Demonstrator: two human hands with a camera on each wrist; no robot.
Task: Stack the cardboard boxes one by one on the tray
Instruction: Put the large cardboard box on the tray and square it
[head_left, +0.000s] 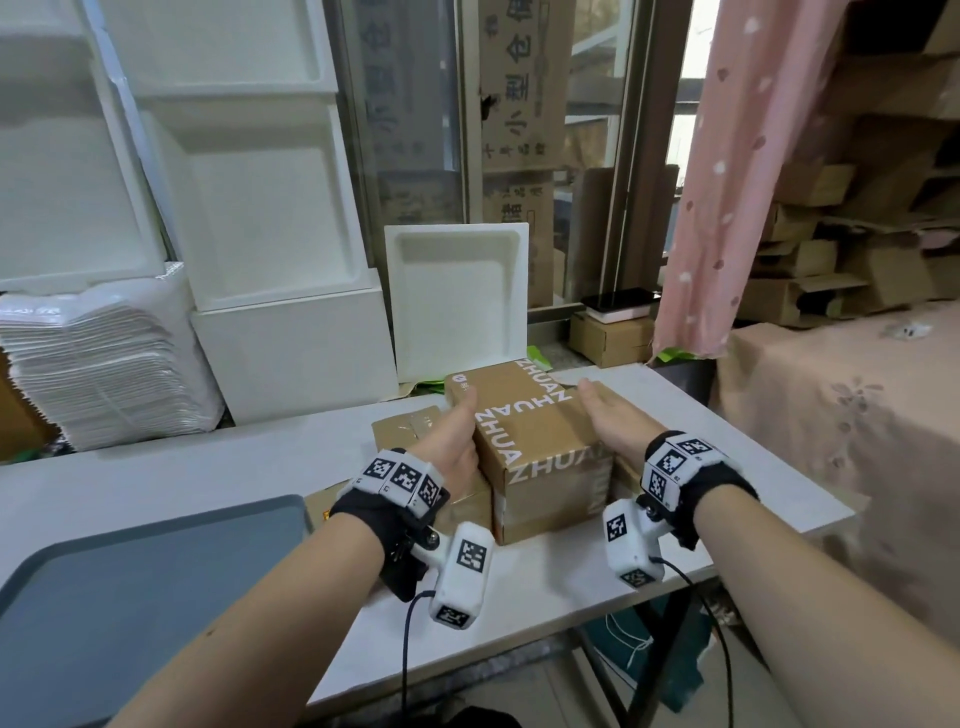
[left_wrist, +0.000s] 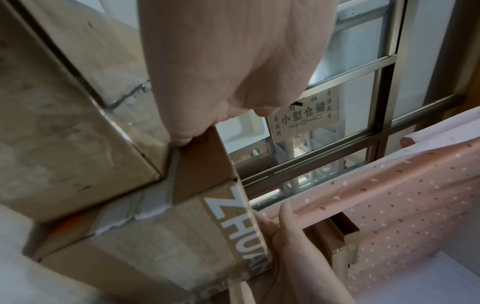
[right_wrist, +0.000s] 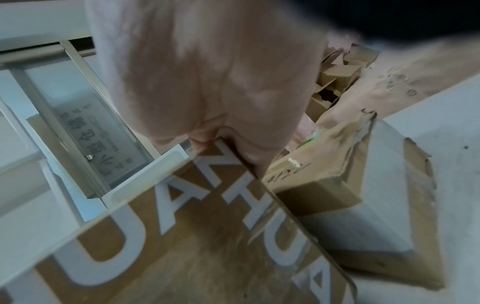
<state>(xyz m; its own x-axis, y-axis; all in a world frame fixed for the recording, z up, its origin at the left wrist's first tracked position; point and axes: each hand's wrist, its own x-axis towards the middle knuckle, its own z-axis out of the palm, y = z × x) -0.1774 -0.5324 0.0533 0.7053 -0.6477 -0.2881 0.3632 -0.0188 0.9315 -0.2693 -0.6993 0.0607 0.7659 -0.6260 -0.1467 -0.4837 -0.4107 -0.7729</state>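
A brown cardboard box (head_left: 524, 436) printed with white ZHUAN letters stands at the middle of the white table (head_left: 208, 467), among other boxes. My left hand (head_left: 457, 439) grips its left side, thumb on the top face. My right hand (head_left: 605, 421) holds the right side, thumb over the top edge and fingers down the wall. The left wrist view shows the box (left_wrist: 155, 246) with the right hand (left_wrist: 285, 242) against its far side. The right wrist view shows the lettered top (right_wrist: 182, 246) under my right hand (right_wrist: 207, 72). The grey tray (head_left: 130, 623) lies at the near left with nothing on it.
A flat taped box (head_left: 405, 423) lies just left of the held one, and another box (head_left: 623, 470) sits against its right. White foam trays (head_left: 457, 296) lean behind the table. A pink curtain (head_left: 727, 156) and a pink-covered surface (head_left: 831, 415) are to the right.
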